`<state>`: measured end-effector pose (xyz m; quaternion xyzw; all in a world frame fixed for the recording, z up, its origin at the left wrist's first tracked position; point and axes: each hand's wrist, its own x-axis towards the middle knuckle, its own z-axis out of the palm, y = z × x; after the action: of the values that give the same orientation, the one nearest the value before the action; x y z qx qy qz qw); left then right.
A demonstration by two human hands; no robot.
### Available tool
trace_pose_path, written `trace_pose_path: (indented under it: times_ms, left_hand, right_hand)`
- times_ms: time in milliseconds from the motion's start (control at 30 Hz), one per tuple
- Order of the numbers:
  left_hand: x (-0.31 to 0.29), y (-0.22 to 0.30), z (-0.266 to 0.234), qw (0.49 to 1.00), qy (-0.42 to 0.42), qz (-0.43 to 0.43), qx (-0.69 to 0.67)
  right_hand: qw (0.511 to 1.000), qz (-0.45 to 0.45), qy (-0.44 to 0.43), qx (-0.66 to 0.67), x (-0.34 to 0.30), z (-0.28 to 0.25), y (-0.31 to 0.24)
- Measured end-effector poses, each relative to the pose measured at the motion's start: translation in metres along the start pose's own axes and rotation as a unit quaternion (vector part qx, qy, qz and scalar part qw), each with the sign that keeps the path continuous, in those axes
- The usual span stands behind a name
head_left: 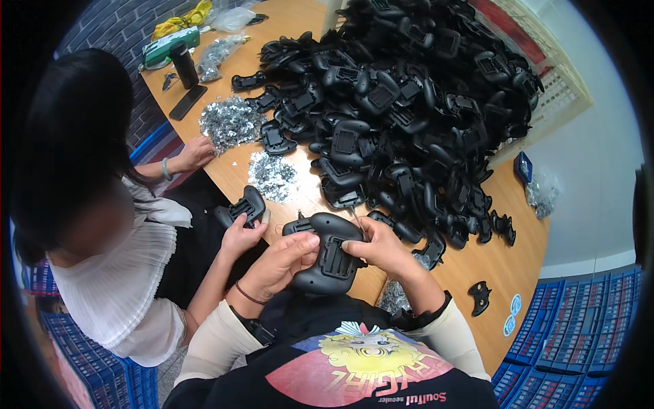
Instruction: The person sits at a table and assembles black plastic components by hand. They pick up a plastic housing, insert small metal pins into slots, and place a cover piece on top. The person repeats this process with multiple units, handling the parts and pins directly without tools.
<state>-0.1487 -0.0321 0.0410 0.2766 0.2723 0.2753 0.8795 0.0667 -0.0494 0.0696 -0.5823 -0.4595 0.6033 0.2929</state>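
Note:
A black game controller (330, 258) is between my hands at the table's near edge, its back face up and the rectangular battery compartment uncovered. My left hand (281, 262) is closed at its left side, thumb and fingertips drawn together by the shell; whether a small part is pinched there is too small to tell. From the right, my right hand (387, 247) grips the controller, thumb at the edge of the compartment. A thin sliver shows above its fingertips, too fine to identify. Just beyond lie a small heap of shiny metal pieces (272, 177) and many controllers.
A big pile of black controllers (409, 102) covers the table's far side. At my left a co-worker holds another controller (248, 203), the other hand at a larger metal heap (233, 123). A loose black shell piece (479, 298) lies right. Blue crates (579, 320) stand beside the table.

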Motion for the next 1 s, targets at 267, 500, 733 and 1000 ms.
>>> trace_pose_path:
  times_ms: [267,500,733,1000]
  left_hand:
    - [0.008,-0.023,-0.009,0.992,0.087,-0.021,-0.09]
    - [0.01,-0.021,-0.01,0.994,0.066,-0.021,-0.082]
    - [0.01,-0.017,-0.002,0.996,0.058,-0.033,-0.06]
    - [0.013,-0.018,-0.012,0.996,0.09,-0.011,-0.014]
  right_hand:
    - [0.988,0.106,-0.046,0.099,0.012,0.0,0.01]
    - [0.987,0.1,-0.03,0.122,0.019,0.001,0.022]
    - [0.986,0.113,-0.044,0.118,0.023,0.003,0.023]
    - [0.994,-0.049,0.07,-0.068,0.035,-0.006,0.057]
